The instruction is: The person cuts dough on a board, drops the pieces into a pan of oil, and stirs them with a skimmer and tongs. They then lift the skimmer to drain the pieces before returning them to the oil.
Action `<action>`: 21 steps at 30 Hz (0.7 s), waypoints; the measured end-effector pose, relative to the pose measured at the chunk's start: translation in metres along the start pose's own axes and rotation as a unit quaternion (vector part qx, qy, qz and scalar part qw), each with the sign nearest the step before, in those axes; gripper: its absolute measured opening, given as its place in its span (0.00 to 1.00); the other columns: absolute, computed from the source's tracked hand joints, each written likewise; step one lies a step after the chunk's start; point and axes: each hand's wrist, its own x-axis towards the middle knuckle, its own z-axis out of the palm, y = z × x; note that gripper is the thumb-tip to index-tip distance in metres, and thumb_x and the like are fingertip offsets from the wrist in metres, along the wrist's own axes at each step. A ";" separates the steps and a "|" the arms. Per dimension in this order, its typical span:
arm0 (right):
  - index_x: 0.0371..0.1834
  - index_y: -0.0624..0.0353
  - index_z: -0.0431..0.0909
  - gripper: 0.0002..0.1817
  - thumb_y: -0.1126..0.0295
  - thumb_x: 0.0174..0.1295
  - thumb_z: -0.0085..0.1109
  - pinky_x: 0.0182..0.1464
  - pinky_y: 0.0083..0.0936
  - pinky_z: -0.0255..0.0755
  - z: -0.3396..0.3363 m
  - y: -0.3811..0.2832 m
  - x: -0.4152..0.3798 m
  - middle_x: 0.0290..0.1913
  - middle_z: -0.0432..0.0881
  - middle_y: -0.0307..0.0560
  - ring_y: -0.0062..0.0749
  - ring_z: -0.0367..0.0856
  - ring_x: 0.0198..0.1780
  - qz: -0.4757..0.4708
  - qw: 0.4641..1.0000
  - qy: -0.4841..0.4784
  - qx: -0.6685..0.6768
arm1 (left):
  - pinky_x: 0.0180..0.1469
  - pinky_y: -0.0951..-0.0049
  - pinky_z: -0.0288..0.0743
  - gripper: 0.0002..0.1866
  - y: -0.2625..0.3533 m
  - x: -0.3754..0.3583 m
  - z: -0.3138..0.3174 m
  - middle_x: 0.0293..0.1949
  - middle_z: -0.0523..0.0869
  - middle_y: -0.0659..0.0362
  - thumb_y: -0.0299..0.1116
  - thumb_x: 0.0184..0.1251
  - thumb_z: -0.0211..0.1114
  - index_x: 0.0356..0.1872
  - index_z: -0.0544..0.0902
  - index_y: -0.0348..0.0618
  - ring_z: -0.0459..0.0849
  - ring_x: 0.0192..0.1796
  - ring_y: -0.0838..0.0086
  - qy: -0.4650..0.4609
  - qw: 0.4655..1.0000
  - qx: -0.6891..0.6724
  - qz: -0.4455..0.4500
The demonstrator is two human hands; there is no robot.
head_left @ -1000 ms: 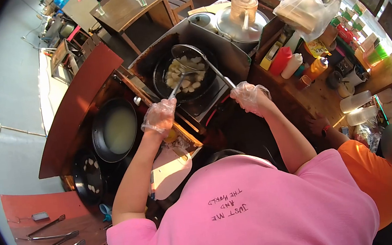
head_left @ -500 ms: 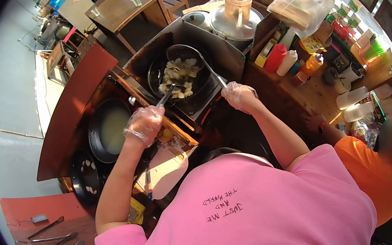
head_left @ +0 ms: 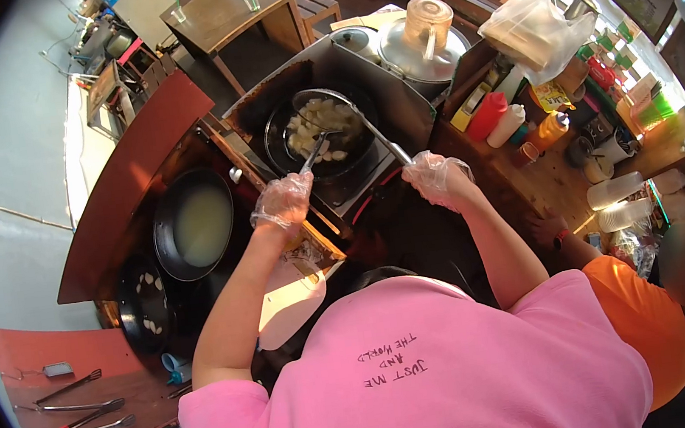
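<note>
In a plastic glove, my left hand (head_left: 283,200) grips the handle of a metal turner (head_left: 314,156), its tip among the pieces in the wok. My right hand (head_left: 438,178), also gloved, is closed round the long handle of a round skimmer (head_left: 386,143). The skimmer's bowl lies over the dark wok (head_left: 277,155) and holds part of the pale food pieces (head_left: 307,137). Several more pieces lie below it, close to the turner. Dark metal guards (head_left: 396,96) stand round the back of the stove.
A second pan (head_left: 161,249) of pale liquid and a third pan (head_left: 129,321) with pale pieces sit to the left. Tongs (head_left: 84,406) lie on a red panel. Sauce bottles (head_left: 487,117) and lidded pots (head_left: 418,63) stand right and behind. A person in orange (head_left: 637,315) leans at the right-hand counter.
Both hands and utensils appear further right as the view shifts. The skimmer has come lower over the wok and now overlaps the food, with the turner close against its pieces.
</note>
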 end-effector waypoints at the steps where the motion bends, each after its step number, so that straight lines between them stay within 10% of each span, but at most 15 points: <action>1: 0.31 0.60 0.79 0.15 0.58 0.67 0.57 0.24 0.24 0.68 0.000 0.004 0.001 0.22 0.75 0.34 0.25 0.73 0.22 -0.014 0.999 0.001 -0.029 | 0.38 0.57 0.81 0.10 0.003 -0.002 0.001 0.36 0.83 0.50 0.28 0.72 0.54 0.49 0.79 0.41 0.86 0.37 0.55 0.002 1.000 -0.010 0.003; 5: 0.24 0.54 0.77 0.15 0.60 0.68 0.56 0.24 0.29 0.70 0.006 0.048 0.030 0.19 0.75 0.39 0.29 0.75 0.20 -0.100 0.989 0.028 -0.108 | 0.38 0.57 0.81 0.09 0.011 -0.010 -0.006 0.35 0.83 0.49 0.27 0.72 0.55 0.48 0.80 0.39 0.86 0.36 0.55 -0.007 0.999 0.036 0.032; 7: 0.26 0.55 0.80 0.17 0.59 0.69 0.50 0.30 0.38 0.73 0.017 0.030 0.023 0.23 0.80 0.47 0.41 0.80 0.26 -0.248 0.779 0.092 -0.569 | 0.36 0.59 0.80 0.11 0.009 -0.013 -0.008 0.34 0.81 0.50 0.26 0.69 0.57 0.51 0.79 0.39 0.85 0.35 0.57 0.000 0.998 0.033 0.051; 11: 0.29 0.55 0.82 0.15 0.62 0.69 0.49 0.33 0.45 0.74 0.026 0.000 0.006 0.28 0.84 0.52 0.52 0.82 0.32 -0.177 0.836 0.078 -0.514 | 0.33 0.60 0.80 0.14 0.004 -0.019 -0.027 0.32 0.80 0.52 0.24 0.66 0.59 0.52 0.80 0.38 0.84 0.32 0.58 -0.001 0.996 0.018 0.085; 21: 0.29 0.58 0.77 0.16 0.57 0.69 0.60 0.27 0.28 0.64 0.018 0.011 0.006 0.22 0.73 0.37 0.23 0.71 0.26 -0.131 0.974 0.081 -0.165 | 0.38 0.61 0.81 0.11 -0.022 -0.005 -0.029 0.33 0.81 0.53 0.26 0.68 0.57 0.49 0.80 0.40 0.85 0.35 0.60 0.046 0.998 0.035 0.014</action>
